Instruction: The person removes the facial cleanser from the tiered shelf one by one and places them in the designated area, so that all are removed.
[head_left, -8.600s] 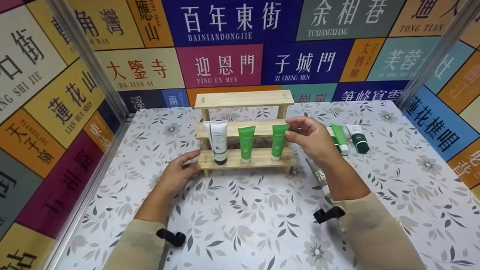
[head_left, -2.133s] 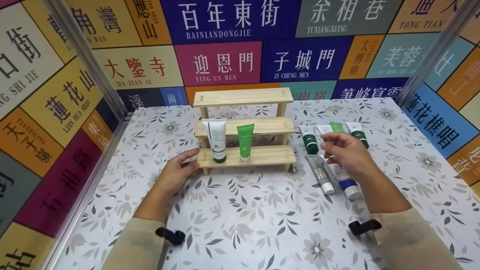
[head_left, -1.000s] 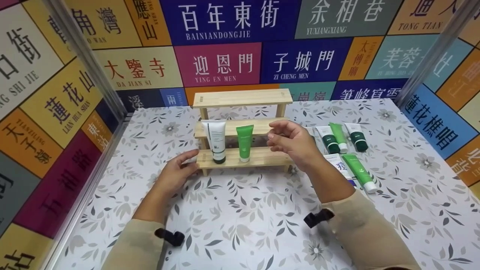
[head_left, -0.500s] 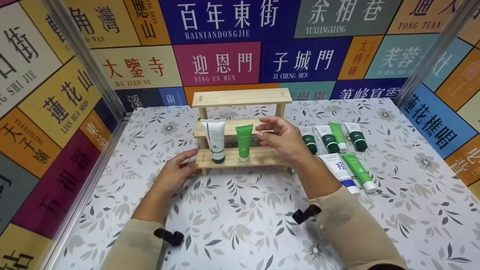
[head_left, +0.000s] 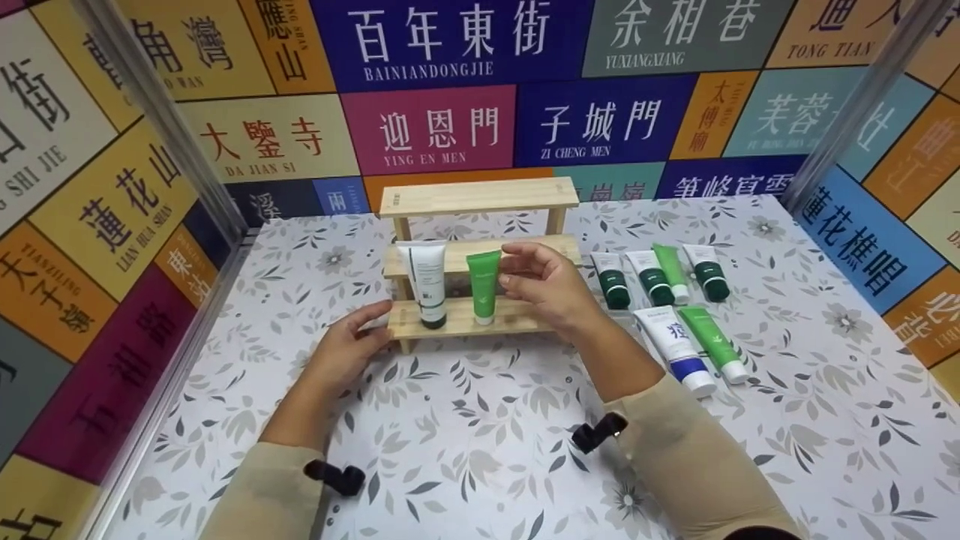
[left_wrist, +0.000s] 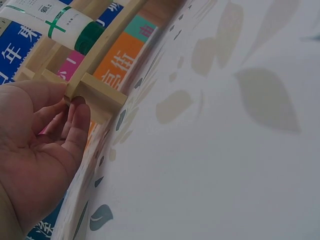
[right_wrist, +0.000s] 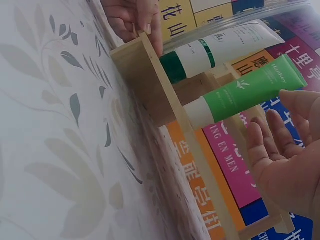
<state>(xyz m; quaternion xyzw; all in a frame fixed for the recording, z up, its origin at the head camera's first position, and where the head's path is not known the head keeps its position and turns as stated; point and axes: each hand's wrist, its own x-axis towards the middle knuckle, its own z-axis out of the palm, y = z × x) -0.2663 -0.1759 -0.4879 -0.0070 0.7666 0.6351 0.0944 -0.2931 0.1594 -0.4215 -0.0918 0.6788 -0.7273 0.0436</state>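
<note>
A three-tier wooden display rack (head_left: 480, 196) stands in the middle of the table. Its bottom shelf bears an upright white squeeze tube (head_left: 429, 281) with a dark green cap, and beside that a green squeeze tube (head_left: 484, 289) with a white cap. My left hand (head_left: 346, 345) grips the left end of the bottom shelf, thumb and fingers about the wood (left_wrist: 80, 90). My right hand (head_left: 551, 289) has thumb and index finger at the upper right edge of the green tube, pinching it; in the right wrist view the thumb (right_wrist: 295, 102) meets the tube's side.
Right of the rack, several tubes lie on the flowered tablecloth (head_left: 480, 450): white and dark green ones (head_left: 611, 281), a green one (head_left: 712, 345) and a white and blue one (head_left: 675, 349). Panels with lettering (head_left: 427, 127) wall the table at the back and sides.
A second green tube has gone from the shelf's right side to the table. My right hand has come left from the lying tubes to the remaining green tube; my left hand stays on the rack.
</note>
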